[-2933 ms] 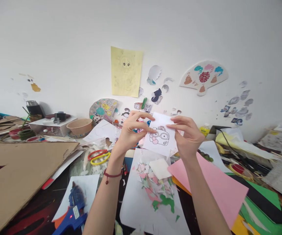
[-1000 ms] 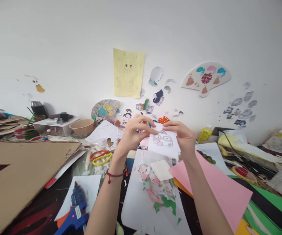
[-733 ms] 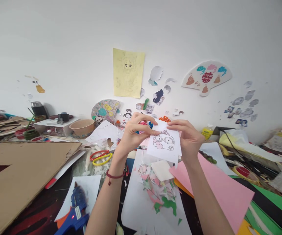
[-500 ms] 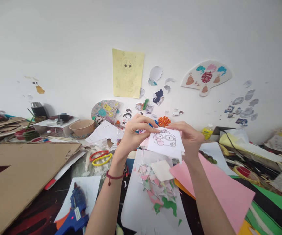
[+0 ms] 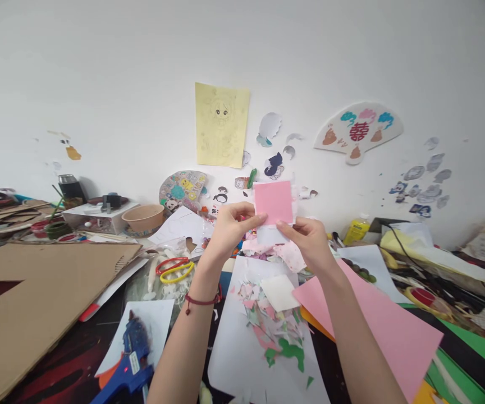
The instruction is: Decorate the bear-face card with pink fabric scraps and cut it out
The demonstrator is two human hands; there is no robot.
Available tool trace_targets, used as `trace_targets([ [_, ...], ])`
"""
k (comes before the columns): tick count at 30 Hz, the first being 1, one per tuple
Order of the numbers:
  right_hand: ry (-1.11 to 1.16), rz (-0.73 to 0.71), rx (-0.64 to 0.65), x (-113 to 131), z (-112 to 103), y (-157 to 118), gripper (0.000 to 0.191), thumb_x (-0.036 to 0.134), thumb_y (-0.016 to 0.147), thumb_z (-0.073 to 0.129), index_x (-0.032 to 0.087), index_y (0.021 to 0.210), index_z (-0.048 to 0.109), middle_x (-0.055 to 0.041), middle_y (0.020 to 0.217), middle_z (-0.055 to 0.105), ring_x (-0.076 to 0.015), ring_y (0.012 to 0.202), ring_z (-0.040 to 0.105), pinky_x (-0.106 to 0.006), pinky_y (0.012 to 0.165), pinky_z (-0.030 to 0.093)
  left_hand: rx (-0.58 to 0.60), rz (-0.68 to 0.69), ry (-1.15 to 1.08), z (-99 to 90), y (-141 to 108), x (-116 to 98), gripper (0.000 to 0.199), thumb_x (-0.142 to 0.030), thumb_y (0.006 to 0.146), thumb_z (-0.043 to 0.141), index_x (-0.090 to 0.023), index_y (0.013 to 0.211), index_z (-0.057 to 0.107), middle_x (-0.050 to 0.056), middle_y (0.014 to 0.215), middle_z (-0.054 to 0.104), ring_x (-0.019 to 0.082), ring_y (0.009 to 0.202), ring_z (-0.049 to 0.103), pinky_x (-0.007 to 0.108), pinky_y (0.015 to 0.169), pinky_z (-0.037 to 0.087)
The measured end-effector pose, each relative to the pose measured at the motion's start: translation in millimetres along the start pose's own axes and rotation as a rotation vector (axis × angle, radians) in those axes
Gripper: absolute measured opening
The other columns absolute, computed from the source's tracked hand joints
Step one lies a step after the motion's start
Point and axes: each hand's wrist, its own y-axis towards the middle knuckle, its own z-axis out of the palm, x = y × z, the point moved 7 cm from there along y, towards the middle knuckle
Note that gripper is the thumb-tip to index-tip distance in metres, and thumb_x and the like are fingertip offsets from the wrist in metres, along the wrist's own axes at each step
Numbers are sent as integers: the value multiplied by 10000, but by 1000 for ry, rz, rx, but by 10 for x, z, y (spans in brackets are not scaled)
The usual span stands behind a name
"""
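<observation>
A small pink paper square (image 5: 273, 203), with white paper showing around its edges, is held up between my two hands. My left hand (image 5: 234, 227) pinches its lower left corner, thumb in front. At the lower right, my right hand (image 5: 305, 235) grips the paper's bottom edge between thumb and fingers. Below them, pink and green paper scraps (image 5: 274, 322) and a white square (image 5: 280, 292) lie on a white sheet (image 5: 234, 348). A larger pink sheet (image 5: 377, 325) lies under my right forearm.
A blue glue gun (image 5: 135, 350) rests on white paper at the lower left, near yellow-handled scissors (image 5: 176, 273). Cardboard (image 5: 57, 297) covers the left side. A bowl (image 5: 142, 217) and yellow bottle (image 5: 356, 229) stand towards the wall.
The held paper now shows a pink face instead of the white one with a line drawing. It has risen slightly, and both hands have moved to its lower part.
</observation>
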Motion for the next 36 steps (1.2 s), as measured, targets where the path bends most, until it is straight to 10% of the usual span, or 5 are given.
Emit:
trace_targets([
  [5,-46,-6,-34,-9,4,7,287,442,746,780,181,670,688,7,624,615,-140,561,547,-277,507,462,-19,95,186,-7,18,-28,184,-363,810,706,-182,782,687,8,707,605,110,610,479,251,544,384],
  [13,-127,-26,-4,21,17,-12,419,466,738,779,188,527,547,37,506,468,-106,484,422,-260,447,378,-383,622,763,-2,-184,-521,197,-228,865,662,-224,1053,603,54,1072,633,209,977,548,374,900,397],
  [36,-152,30,124,-93,130,-8,335,468,773,759,172,641,671,28,421,531,-101,363,444,-252,382,281,-312,564,795,-71,-150,-509,95,-242,929,586,-244,994,655,32,1044,697,215,944,555,374,873,388],
])
